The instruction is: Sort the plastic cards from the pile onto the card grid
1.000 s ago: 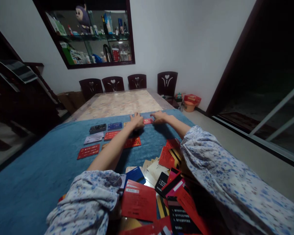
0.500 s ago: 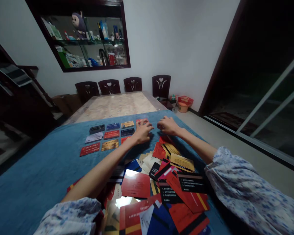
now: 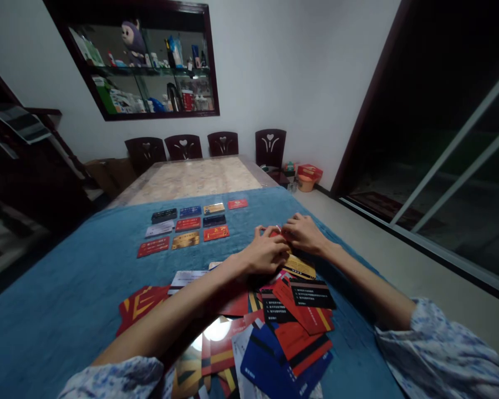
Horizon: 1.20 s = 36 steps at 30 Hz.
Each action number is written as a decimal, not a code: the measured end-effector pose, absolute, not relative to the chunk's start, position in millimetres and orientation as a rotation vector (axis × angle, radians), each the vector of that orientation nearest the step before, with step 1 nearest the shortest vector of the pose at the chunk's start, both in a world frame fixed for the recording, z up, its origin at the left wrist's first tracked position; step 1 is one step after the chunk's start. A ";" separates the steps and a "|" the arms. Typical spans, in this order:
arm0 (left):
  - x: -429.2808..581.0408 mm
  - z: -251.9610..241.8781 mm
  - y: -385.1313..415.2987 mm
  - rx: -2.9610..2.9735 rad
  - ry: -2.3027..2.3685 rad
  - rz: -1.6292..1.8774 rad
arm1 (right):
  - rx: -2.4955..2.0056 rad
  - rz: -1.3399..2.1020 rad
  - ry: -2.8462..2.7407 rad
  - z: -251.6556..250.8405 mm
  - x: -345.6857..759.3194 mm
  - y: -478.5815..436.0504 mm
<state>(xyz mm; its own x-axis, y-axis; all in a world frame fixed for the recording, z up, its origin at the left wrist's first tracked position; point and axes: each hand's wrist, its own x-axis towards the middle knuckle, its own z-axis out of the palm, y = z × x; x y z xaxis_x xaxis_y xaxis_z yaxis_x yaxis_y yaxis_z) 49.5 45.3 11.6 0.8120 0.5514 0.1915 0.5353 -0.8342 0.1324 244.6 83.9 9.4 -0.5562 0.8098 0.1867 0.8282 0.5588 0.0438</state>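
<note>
Both hands have come back from beside the far red card, which now lies uncovered, and meet at the far end of the heap of cards [image 3: 303,337] nearer the wearer. There, a red card [image 3: 275,233] shows in part between the left hand [image 3: 269,250] and the right hand [image 3: 303,233]. The left fingers are curled and slightly spread over it, perhaps to steady the loose cards; the right fingers are bunched at its right side, as a pinch on its edge would need. Whether either has a firm hold, I cannot tell.

The heap overlaps in a fan, probably tipped out loosely within easy reach, towards the worktop's [image 3: 199,178] right edge. Farther off and to the left, the rows of cards [image 3: 187,224] sit in a grid, spaced so each face shows, with the lone red card [image 3: 238,204] at the far right corner. Under everything, a blue cloth [image 3: 66,310] seems to keep cards from sliding; beyond it the worktop is bare to its far edge, near the chairs [image 3: 183,147].
</note>
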 end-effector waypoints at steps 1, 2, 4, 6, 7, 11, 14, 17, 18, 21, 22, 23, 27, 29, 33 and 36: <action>51.4 11.7 42.0 2.920 0.845 0.337 | -1.389 -0.173 -2.632 6.8 247.7 79.6; 52.9 11.7 39.5 2.920 0.822 0.328 | -1.384 -0.156 -2.612 4.1 250.6 75.5; 54.9 10.9 36.4 2.916 0.806 0.306 | -1.377 -0.125 -2.575 -1.1 255.9 67.6; 55.9 9.5 35.5 2.917 0.811 0.297 | -1.359 -0.098 -2.546 -5.1 260.5 60.4; 56.1 8.8 35.6 2.921 0.814 0.295 | -1.346 -0.083 -2.535 -6.4 262.4 57.1; 55.6 8.6 36.0 2.957 0.831 0.281 | -1.279 -0.020 -2.517 -7.4 267.6 46.5; 54.7 11.6 34.8 2.981 0.872 0.258 | -1.232 0.027 -2.542 -6.7 268.8 41.4; 54.0 14.8 32.0 2.994 0.925 0.225 | -1.184 0.089 -2.559 -6.8 269.1 38.2; 53.8 15.4 30.9 2.993 0.939 0.216 | -1.167 0.109 -2.562 -6.8 269.3 37.4; 52.9 15.8 27.4 2.976 0.981 0.199 | -1.128 0.146 -2.585 -6.3 271.3 35.5; 52.5 15.7 26.4 2.967 0.999 0.197 | -1.122 0.155 -2.596 -6.0 272.4 35.1; 52.0 15.5 25.7 2.959 1.014 0.195 | -1.121 0.166 -2.606 -5.8 273.7 34.8; 50.5 15.0 24.8 2.964 1.034 0.179 | -1.108 0.227 -2.621 -5.3 278.6 34.8; 50.5 14.2 25.7 2.995 1.026 0.163 | -1.085 0.241 -2.625 -4.6 279.7 34.9; 51.9 9.6 28.0 3.080 0.981 0.159 | -1.060 0.215 -2.635 -1.8 279.3 34.1; 51.9 5.7 29.0 3.125 0.963 0.191 | -1.033 0.199 -2.613 -0.6 278.8 33.4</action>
<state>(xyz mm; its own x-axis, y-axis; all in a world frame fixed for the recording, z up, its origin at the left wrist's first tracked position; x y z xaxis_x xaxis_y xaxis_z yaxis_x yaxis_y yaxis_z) 51.9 29.0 5.7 0.8211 0.5508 0.1499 0.5664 -0.8188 -0.0936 278.8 33.4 -0.6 -0.6857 0.6852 0.2457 0.6400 0.7283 -0.2451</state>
